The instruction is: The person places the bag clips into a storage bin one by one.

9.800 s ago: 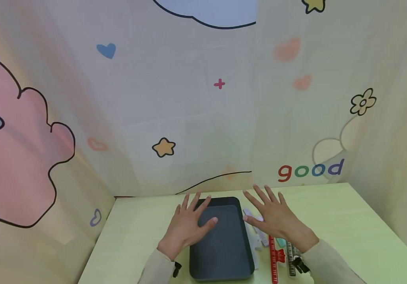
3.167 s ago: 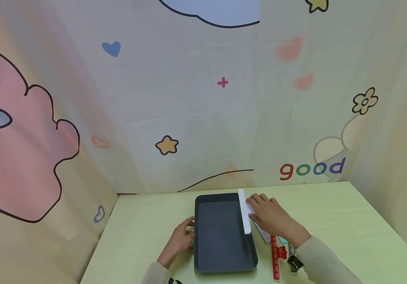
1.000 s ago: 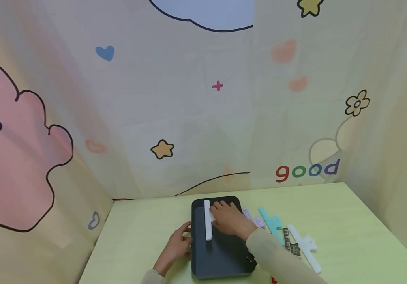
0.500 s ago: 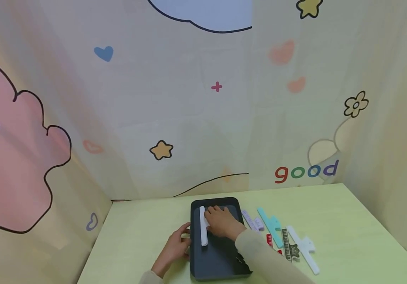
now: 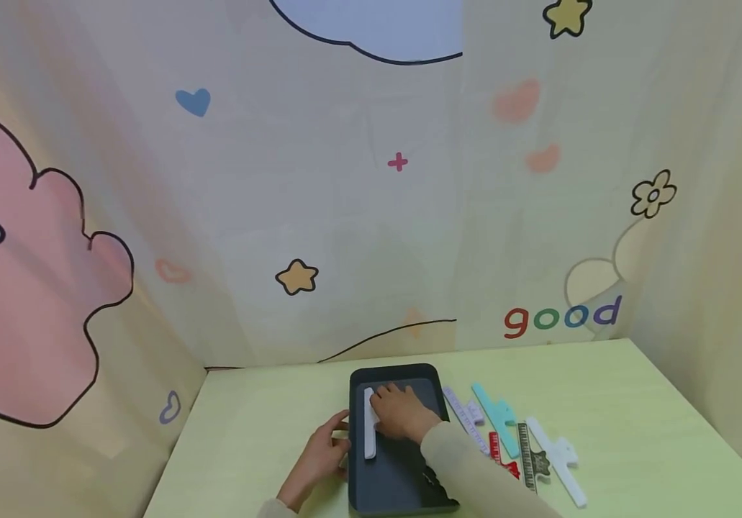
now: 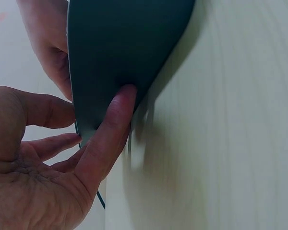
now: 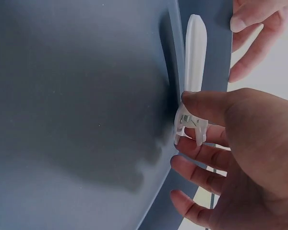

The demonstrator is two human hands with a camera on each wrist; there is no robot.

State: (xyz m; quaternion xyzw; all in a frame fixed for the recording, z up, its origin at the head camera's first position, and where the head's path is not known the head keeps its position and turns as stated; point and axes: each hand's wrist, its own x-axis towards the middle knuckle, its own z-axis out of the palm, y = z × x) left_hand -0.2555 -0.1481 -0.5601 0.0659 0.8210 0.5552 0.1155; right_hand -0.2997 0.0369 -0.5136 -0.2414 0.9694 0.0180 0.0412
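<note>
On the counter (image 5: 604,403), head view, the right hand (image 5: 399,414) sets a white clip (image 5: 368,424) along the tray's (image 5: 403,482) left wall while the left hand (image 5: 322,453) steadies that rim; other clips (image 5: 513,442) lie right. Left wrist: fingers (image 6: 108,134) curled on the tray edge. Right wrist: thumb and fingers (image 7: 204,108) pinch the clip's spring end; releasing it seems next.

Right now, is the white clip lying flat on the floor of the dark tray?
No, the right hand pinches the white clip against the left wall of the dark tray.
</note>
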